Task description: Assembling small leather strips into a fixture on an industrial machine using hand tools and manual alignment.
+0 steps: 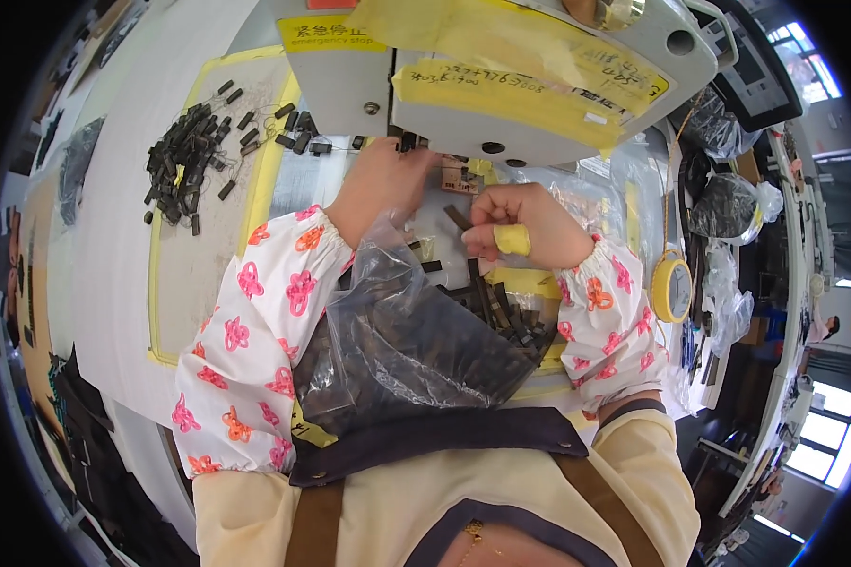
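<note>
My left hand (380, 189) reaches up under the head of a grey machine (511, 118), its back turned to me. Its fingers curl together beside a small dark fitting (408, 142), and what they grip is hidden. My right hand (529, 222), with yellow tape round one digit, pinches a short dark brown strip (458, 217) just right of the left hand. A copper-coloured block (459, 178) sits between the two hands. Below them, a clear plastic bag (388, 331) lies in front of me, and many similar dark strips (501, 317) show in and beside it.
On a yellow-edged board (199, 274) at the left lies a heap of small black pieces with thin wires (187, 161). To the right stand a round yellow-rimmed dial (672, 286) and plastic bags (728, 203). A dark monitor (752, 66) is at the upper right.
</note>
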### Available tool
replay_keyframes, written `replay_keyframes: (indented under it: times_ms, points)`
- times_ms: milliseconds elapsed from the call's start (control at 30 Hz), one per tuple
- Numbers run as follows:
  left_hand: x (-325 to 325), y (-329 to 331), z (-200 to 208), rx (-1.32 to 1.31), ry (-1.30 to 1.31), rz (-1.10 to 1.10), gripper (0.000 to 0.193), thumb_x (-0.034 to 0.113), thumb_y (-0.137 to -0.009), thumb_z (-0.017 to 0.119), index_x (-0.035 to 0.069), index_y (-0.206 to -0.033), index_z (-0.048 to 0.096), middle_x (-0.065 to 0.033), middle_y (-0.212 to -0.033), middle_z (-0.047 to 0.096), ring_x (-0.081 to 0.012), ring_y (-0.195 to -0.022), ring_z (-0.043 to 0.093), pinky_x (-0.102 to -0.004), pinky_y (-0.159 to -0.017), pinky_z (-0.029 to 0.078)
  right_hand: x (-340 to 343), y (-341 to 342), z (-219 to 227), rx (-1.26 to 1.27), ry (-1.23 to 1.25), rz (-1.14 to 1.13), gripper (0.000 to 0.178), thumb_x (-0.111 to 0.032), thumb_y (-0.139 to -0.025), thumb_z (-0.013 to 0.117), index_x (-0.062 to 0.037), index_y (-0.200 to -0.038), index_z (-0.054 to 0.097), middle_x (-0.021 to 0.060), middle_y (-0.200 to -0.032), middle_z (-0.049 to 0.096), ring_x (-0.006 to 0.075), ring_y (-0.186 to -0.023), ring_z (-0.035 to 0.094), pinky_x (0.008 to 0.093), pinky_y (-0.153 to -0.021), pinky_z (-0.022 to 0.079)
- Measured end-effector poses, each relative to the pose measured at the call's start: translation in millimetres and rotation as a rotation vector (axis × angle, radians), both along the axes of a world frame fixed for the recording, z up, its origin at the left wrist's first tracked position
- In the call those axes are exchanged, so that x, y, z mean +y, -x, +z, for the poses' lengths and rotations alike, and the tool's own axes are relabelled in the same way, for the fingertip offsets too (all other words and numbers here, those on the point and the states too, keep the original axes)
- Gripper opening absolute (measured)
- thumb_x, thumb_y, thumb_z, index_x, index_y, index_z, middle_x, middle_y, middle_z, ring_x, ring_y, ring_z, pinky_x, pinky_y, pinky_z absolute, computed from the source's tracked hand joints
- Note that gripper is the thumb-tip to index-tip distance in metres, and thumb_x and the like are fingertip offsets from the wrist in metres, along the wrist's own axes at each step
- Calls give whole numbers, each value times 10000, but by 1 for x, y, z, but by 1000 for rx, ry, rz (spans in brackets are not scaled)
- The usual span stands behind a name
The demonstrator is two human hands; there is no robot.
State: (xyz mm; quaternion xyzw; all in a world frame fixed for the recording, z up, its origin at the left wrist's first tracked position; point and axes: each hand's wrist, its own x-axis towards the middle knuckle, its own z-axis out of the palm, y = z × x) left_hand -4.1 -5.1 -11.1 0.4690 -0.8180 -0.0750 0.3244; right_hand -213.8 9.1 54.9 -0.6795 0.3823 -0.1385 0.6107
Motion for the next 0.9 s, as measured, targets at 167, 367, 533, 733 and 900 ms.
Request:
replay_keyframes:
  times_ms: [167, 367, 533, 733, 900]
  points:
    - [15, 4, 21, 122, 24, -12, 116, 151, -814, 549, 69, -853, 620, -167, -598, 557, -343, -555, 554, -408, -502, 440, -7, 9, 2, -67, -185, -171, 173, -154, -852, 610, 12, -873, 569, 46, -724, 620, 82, -568, 557, 202, -520, 429]
    - [14, -3, 26, 72, -157, 9, 133, 155, -816, 549, 99, -899, 635, -141, -645, 593, -332, -553, 556, -403, -507, 442, -10, 13, -6, -108, -97, -287, 202, -102, -821, 614, 56, -941, 582, 73, -722, 632, 87, -600, 575, 212, -546, 453]
    - [14, 1, 30, 116, -2, -67, 163, 118, -789, 559, 109, -929, 642, -122, -694, 614, -324, -553, 556, -390, -515, 447, -15, 21, -15, 36, 443, -320, 171, -44, -763, 602, 55, -902, 614, 89, -716, 640, 100, -637, 596, 231, -599, 473]
    - [11, 0, 25, 66, 72, -82, 189, 83, -759, 568, 120, -923, 653, -102, -735, 630, -304, -602, 583, -383, -540, 462, -25, 20, -33, -96, 260, -371, 186, -13, -727, 568, 66, -888, 615, 101, -701, 637, 120, -646, 601, 252, -627, 479]
    - [13, 2, 29, 51, 8, -121, 199, 3, -736, 582, 80, -899, 669, -131, -753, 640, -299, -640, 596, -368, -609, 471, -22, 18, -37, -27, 312, -393, 190, -18, -720, 577, 66, -886, 613, 107, -721, 637, 138, -664, 608, 274, -637, 484]
